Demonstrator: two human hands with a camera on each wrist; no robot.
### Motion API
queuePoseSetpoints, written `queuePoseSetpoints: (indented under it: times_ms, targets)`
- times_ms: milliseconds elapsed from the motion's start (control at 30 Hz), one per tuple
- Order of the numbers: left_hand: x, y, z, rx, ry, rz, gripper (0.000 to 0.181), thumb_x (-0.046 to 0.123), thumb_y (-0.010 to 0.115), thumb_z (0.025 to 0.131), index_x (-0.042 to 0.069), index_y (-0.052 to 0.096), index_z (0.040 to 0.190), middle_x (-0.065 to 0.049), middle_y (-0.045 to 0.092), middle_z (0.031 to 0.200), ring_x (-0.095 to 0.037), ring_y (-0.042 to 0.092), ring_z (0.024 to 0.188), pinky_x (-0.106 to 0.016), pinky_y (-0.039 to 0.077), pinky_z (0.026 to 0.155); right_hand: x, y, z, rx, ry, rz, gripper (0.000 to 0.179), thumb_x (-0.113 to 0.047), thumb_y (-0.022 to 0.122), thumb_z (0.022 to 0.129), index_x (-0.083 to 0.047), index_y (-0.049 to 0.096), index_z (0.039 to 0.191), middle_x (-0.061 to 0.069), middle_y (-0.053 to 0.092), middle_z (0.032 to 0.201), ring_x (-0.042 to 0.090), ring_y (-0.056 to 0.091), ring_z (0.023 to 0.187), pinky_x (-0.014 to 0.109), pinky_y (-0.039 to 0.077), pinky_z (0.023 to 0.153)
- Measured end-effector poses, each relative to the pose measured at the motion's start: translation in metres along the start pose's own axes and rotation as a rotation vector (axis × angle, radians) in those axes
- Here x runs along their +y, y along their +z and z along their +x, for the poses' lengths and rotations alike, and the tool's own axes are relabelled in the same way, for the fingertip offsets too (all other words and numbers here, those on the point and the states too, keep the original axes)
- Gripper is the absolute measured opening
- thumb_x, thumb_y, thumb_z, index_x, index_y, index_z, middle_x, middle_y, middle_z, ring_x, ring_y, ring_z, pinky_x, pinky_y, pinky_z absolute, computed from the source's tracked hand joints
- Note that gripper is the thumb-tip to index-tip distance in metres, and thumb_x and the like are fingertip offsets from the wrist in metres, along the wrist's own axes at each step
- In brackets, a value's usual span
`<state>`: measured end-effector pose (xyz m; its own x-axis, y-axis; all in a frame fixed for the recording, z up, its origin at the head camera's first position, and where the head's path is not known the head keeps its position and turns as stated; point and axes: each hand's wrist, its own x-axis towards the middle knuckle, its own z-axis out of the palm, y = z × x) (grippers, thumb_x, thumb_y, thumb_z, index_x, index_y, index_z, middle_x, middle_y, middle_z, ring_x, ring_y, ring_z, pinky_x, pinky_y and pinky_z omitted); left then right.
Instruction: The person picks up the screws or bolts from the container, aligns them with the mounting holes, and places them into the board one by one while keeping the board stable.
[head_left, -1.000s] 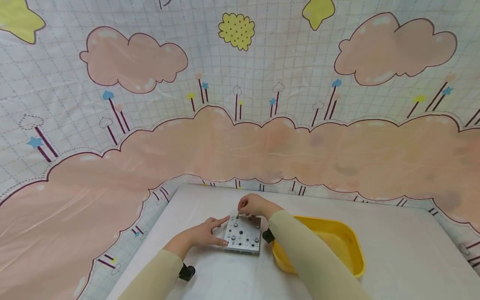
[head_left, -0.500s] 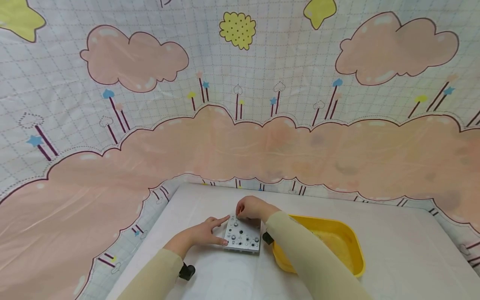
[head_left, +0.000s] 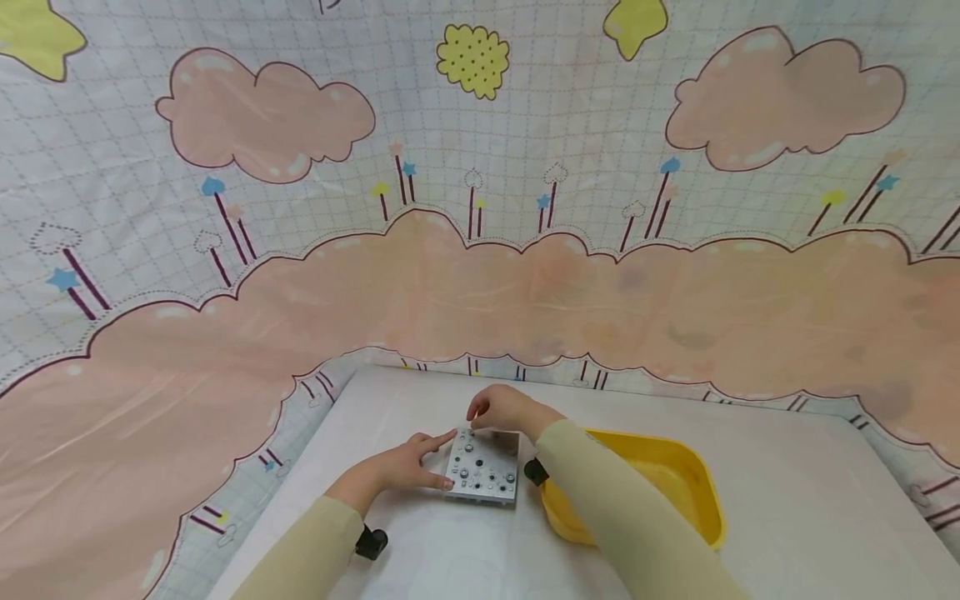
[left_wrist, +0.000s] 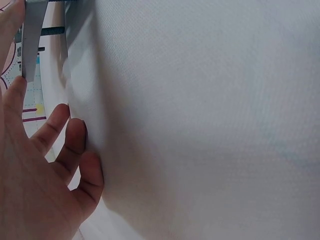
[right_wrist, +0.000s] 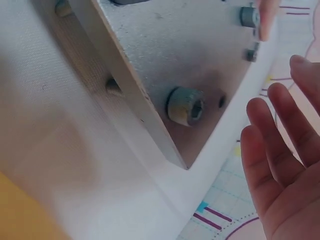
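A square silver metal plate (head_left: 495,454), dotted with socket-head bolts (right_wrist: 187,106) and holes, stands on bolt ends above the white tabletop. My left hand (head_left: 401,467) spans its left edge, thumb at the near corner and straight index finger at the far corner. In the left wrist view the other fingers rest bent on the cloth, and threaded bolt shanks (left_wrist: 52,31) stick out under the plate. My right hand (head_left: 510,410) reaches over the far edge, index finger and thumb curled at a small bolt (head_left: 471,431) near the far-left corner. Its fingertips largely hide that bolt.
A yellow plastic tray (head_left: 708,492) stands right of the plate, partly under the right forearm. Black wrist cameras (head_left: 371,543) sit on both wrists. A cartoon-print curtain (head_left: 480,308) hangs behind the white table (head_left: 795,492).
My right fingers have dipped onto the small bolt at the plate's far-left part, then risen slightly, with the hand shifting a little left. My left hand and the plate keep their places.
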<state>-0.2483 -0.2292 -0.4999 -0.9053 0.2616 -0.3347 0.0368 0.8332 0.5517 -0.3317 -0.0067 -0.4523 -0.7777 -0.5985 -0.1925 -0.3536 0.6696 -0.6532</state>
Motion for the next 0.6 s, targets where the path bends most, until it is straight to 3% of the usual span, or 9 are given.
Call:
queuePoseSetpoints:
  times_ms: [233,600]
  targets:
    - [0.000,0.001,0.001,0.003,-0.011,-0.010,0.093,0.058,0.080,0.075,0.041,0.034,0.154,-0.011,0.040,0.147,-0.039,0.047,0.130,-0.067,0.036,0.102,0.004,-0.014,-0.013,0.036,-0.074,0.002,0.015,-0.020,0.071,0.093,-0.012,0.075,0.106,-0.005,0.064,0.091,0.014,0.057,0.084,0.032,0.050,0.078]
    - [0.002,0.004,0.003,0.017,-0.016,-0.015,0.093,0.055,0.082,0.074,0.040,0.035,0.154,-0.012,0.040,0.147,-0.040,0.049,0.126,-0.067,0.036,0.102,0.031,-0.042,-0.052,0.073,-0.041,0.037,0.011,-0.020,0.071,0.093,-0.018,0.074,0.104,-0.005,0.066,0.092,0.017,0.059,0.087,0.032,0.053,0.081]
